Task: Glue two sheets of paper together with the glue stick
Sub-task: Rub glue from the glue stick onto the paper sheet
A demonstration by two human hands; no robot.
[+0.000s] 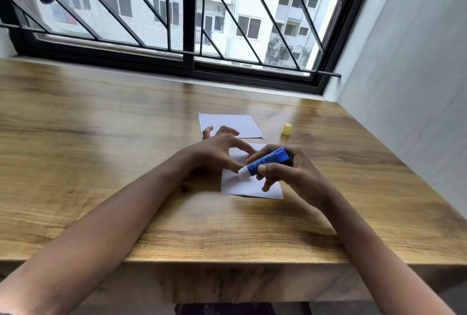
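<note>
Two small white sheets lie on the wooden table. The near sheet [246, 185] is partly under both hands; the far sheet [237, 124] lies just beyond it. My right hand [290, 173] grips a blue glue stick [265, 161], uncapped, its white tip pointing left and down onto the near sheet. My left hand [217, 149] rests with fingers spread on the near sheet's left part, its fingertips close to the stick's tip. The yellow cap [287, 129] stands on the table to the right of the far sheet.
The wooden table [101, 163] runs up to a barred window [189, 24] at the back and a white wall [409, 87] on the right. Its front edge is just below my forearms.
</note>
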